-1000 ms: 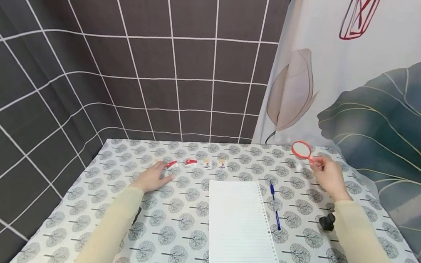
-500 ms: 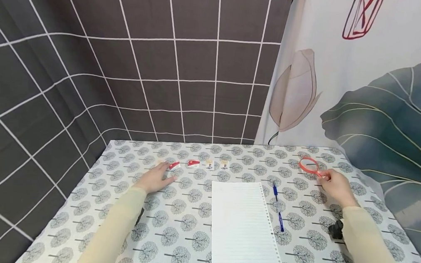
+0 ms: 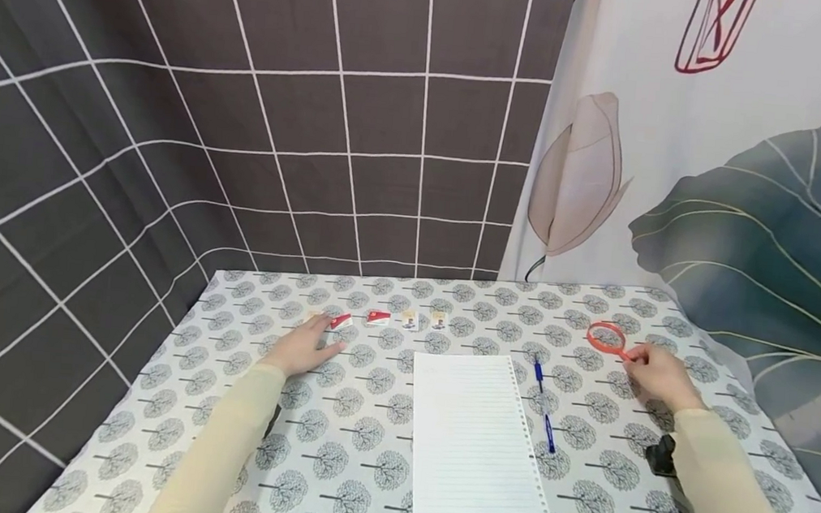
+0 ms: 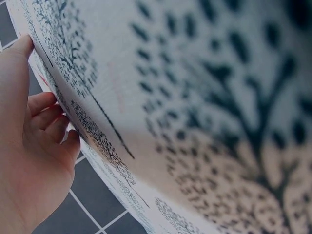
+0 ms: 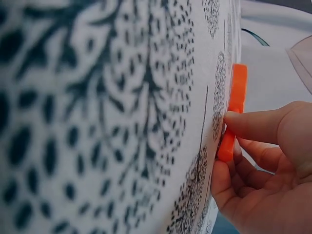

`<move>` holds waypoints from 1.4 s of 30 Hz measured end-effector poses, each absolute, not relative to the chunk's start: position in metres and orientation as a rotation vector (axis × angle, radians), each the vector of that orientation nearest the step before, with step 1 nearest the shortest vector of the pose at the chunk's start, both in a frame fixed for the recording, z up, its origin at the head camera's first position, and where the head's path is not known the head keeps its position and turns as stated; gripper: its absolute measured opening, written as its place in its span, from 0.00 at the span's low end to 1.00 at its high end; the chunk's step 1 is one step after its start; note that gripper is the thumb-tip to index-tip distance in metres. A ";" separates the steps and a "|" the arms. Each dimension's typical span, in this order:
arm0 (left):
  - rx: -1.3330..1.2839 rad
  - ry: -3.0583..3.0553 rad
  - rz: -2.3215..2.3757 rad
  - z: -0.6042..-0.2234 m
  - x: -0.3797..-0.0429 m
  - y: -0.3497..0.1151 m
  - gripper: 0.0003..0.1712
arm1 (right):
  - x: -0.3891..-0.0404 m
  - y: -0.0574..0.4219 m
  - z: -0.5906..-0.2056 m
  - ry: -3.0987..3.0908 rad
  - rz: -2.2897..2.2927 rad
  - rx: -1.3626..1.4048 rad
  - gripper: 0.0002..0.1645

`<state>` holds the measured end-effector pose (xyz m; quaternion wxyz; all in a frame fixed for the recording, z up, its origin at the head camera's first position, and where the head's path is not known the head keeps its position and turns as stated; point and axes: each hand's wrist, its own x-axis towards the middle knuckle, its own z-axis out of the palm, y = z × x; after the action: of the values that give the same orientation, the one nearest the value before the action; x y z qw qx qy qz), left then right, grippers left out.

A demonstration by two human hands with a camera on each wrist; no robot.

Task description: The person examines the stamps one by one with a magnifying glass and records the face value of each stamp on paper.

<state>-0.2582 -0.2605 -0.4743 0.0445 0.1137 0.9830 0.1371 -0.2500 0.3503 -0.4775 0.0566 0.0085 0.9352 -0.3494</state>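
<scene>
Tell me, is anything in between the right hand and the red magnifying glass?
Nothing visible: the right hand pinches the magnifying glass directly by its handle. The blue pen lies apart from them, beside the lined paper.

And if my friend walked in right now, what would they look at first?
Probably the bright red-orange magnifying glass, held by its handle in the right hand toward the far right of the tree-print cloth. Next might come the big white lined sheet, lying between the two arms. The dark curtain with white grid lines, behind and to the left, could catch the eye too.
</scene>
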 end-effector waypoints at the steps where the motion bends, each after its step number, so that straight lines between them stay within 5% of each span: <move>1: 0.346 3.003 0.419 -0.474 -0.258 -0.260 0.49 | -0.250 0.350 -0.477 2.835 -1.065 0.026 0.16; 26: 0.407 3.040 0.461 -0.473 -0.257 -0.257 0.48 | -0.243 0.347 -0.459 3.011 -0.962 -0.066 0.24; 42: 0.719 3.091 0.350 -0.474 -0.246 -0.225 0.45 | -0.239 0.329 -0.429 3.122 -0.941 -0.339 0.22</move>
<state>-0.2460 -0.2250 -0.4735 -0.0258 0.2250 0.9678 0.1095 -0.2385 0.3292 -0.4290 -0.0681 -0.1031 0.9501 -0.2865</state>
